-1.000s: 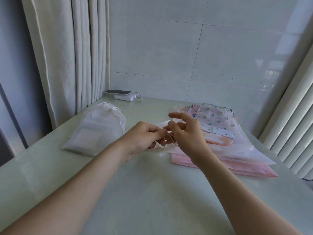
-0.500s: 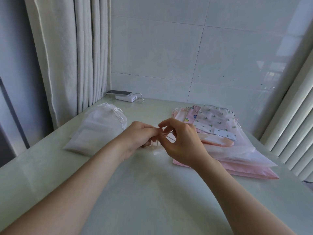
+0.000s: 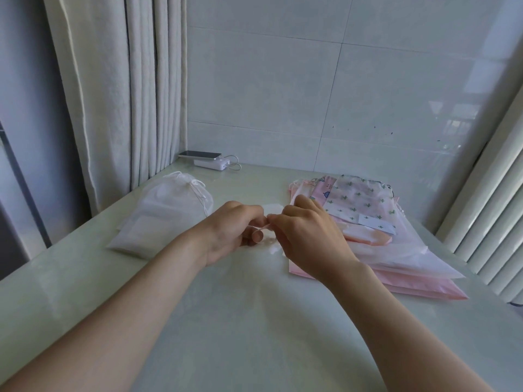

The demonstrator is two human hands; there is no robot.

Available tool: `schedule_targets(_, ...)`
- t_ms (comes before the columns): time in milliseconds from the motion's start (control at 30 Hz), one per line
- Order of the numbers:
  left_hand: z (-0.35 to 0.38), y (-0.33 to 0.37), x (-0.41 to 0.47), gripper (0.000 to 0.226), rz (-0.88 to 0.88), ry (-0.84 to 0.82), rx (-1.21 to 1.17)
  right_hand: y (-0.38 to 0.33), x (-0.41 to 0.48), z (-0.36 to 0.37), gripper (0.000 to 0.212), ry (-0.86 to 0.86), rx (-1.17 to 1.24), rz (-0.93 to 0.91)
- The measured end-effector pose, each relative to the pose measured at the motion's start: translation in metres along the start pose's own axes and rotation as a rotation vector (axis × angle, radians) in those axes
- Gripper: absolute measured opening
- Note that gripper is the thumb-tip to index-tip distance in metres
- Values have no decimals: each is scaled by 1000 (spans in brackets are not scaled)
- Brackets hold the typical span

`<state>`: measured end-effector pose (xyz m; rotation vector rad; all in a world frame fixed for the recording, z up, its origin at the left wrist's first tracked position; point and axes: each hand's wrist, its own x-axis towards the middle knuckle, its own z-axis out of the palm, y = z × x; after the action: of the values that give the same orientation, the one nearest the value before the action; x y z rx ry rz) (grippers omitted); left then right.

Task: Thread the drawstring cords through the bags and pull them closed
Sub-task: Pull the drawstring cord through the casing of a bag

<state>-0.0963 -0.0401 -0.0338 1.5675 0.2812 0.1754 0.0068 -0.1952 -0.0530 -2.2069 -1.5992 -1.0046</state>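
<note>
My left hand (image 3: 235, 230) and my right hand (image 3: 308, 236) meet fingertip to fingertip over the middle of the table. Between them they pinch a thin pale cord (image 3: 259, 228), and a small translucent white bag (image 3: 273, 247) lies mostly hidden under the hands. To the left lies a white mesh drawstring bag (image 3: 167, 213), its top gathered and its cords tied. On the right lies a stack of pink and cactus-print bags (image 3: 365, 202) under clear plastic.
The pale green table (image 3: 254, 321) runs to a tiled wall. At the back left a phone (image 3: 199, 155) rests on a white power bank (image 3: 210, 162) with a cable. A curtain (image 3: 119, 94) hangs on the left, a ribbed radiator (image 3: 492, 222) stands on the right.
My right hand's fingers, spread a second ago, have curled down onto the cord. Both hands have drawn closer together and sit a little lower over the small bag.
</note>
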Motion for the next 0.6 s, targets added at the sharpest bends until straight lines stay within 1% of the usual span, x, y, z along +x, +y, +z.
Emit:
schedule_targets(100, 2, -1, -1, 7, 23, 32, -18, 2, -1, 0, 10, -39, -49, -3)
schedule_targets(133, 3, -1, -2, 15, 28, 72, -14, 1, -2, -1, 13, -54, -47, 7)
schedule_targets(167, 3, -2, -2, 31, 37, 126, 15, 1, -3, -2, 16, -70, -36, 21)
schedule_targets(200, 3, -3, -3, 47, 53, 185, 83, 0, -3, -2, 17, -89, -18, 39)
schedule_targets(233, 2, -3, -3, 56, 80, 238, 186, -1, -2, 0, 17, -115, 12, 66)
schedule_targets(267, 1, -4, -4, 56, 112, 272, 280, -2, -2, 1, 18, -141, 64, 107)
schedule_targets(300, 1, -5, -3, 50, 156, 283, 344, -3, -1, 1, 21, -153, 137, 153)
schedule_targets(367, -3, -10, 2, 31, 271, 325, 485, -7, 0, -2, 23, -125, 311, 239)
schedule_targets(400, -5, -11, 4, 25, 341, 381, 583, -8, 2, -6, 23, -107, 397, 284)
schedule_targets(433, -6, -13, 7, 25, 403, 438, 660, -9, 3, -10, 22, -103, 487, 336)
schedule_targets(500, -8, -16, 8, 28, 468, 492, 686, -8, 4, -14, 22, -140, 658, 443)
schedule_targets(600, -8, -18, 9, 27, 534, 481, 647, -7, 4, -12, 23, -164, 869, 546)
